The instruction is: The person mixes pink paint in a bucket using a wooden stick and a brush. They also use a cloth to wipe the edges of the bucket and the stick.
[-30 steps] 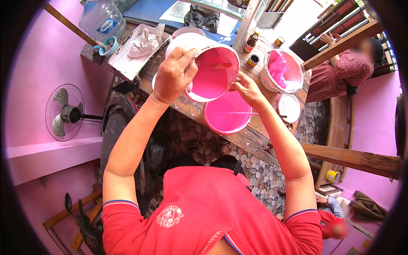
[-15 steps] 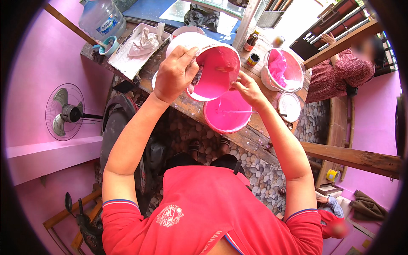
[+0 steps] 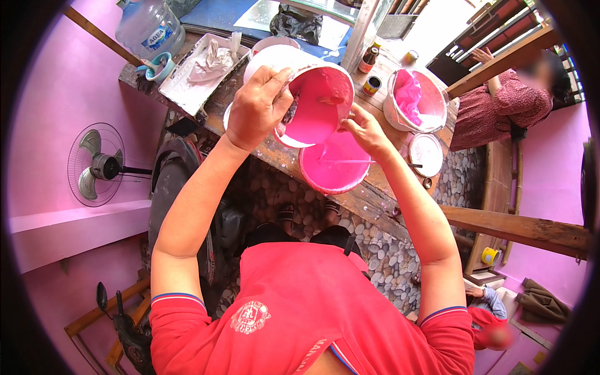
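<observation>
Head view is showing me a pour under way. I am seeing the white bucket (image 3: pixel 315 94) tipped hard over, mouth facing 5 o'clock, and pink paint running from its lip into the pink basin (image 3: pixel 334 164) that is sitting on the wooden surface (image 3: pixel 375 199) right below it. I am judging this well along: the basin is looking already filled wide with pink, while the inside wall of the bucket is still coated and a pool is lying low near its lip, so some draining is left, then setting the bucket down.

Left hand (image 3: pixel 256 111) is clenching the bucket's rim at its 9 o'clock side, fingers hooked over the edge, wrist bent, forearm reaching up from 7 o'clock. Right hand (image 3: pixel 365 130) is sitting at the bucket's lower lip, about 4 o'clock of it, fingertips pinching or steadying the rim just above the basin; I cannot tell if it is gripping firmly or only touching. Right elbow is bending out toward 4 o'clock.

A thin stick or stream line is crossing the basin; I cannot tell which. At 2 o'clock a second bucket (image 3: pixel 415 100) with pink inside is standing apart, a round lid (image 3: pixel 426 154) just below it. Another person (image 3: pixel 500 106) is sitting beyond that.
</observation>
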A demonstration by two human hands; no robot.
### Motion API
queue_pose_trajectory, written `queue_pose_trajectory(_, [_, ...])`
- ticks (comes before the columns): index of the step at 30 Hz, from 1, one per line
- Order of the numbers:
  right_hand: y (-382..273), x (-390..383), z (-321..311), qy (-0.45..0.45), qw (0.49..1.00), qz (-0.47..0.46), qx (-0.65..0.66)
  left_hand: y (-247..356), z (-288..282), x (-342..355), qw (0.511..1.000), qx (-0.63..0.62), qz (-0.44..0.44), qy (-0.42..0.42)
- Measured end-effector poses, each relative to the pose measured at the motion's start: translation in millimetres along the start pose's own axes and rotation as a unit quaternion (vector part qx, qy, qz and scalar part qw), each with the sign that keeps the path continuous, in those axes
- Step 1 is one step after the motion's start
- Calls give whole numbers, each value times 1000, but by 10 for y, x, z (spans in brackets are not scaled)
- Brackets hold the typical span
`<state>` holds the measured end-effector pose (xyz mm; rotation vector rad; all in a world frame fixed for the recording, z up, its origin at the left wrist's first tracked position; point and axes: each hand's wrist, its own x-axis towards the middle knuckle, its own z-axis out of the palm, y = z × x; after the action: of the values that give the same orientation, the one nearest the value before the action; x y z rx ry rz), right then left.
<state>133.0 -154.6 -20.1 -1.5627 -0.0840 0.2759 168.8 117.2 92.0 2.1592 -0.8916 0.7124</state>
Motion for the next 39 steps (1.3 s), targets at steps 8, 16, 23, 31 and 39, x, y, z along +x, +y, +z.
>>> queue_pose_trajectory(8, [-25, -28, 36, 5, 1000, 1, 0, 18, -13, -16, 1000, 4, 4, 1])
queue_pose_trajectory(16, [-54, -47, 69, 13, 1000, 9, -18, 9, -20, -51, 1000, 6, -1, -2])
queue_pose_trajectory(23, [-7, -15, 53, 4, 1000, 6, -28, 20, -31, -62, 1000, 2, -9, 0])
queue_pose_trajectory(31, [-86, -50, 91, 3, 1000, 4, -11, 18, -41, -59, 1000, 7, -7, -4])
queue_pose_trajectory(39, [-158, 32, 76, 1, 999, 5, -54, -144, -31, -58, 999, -25, -25, 24])
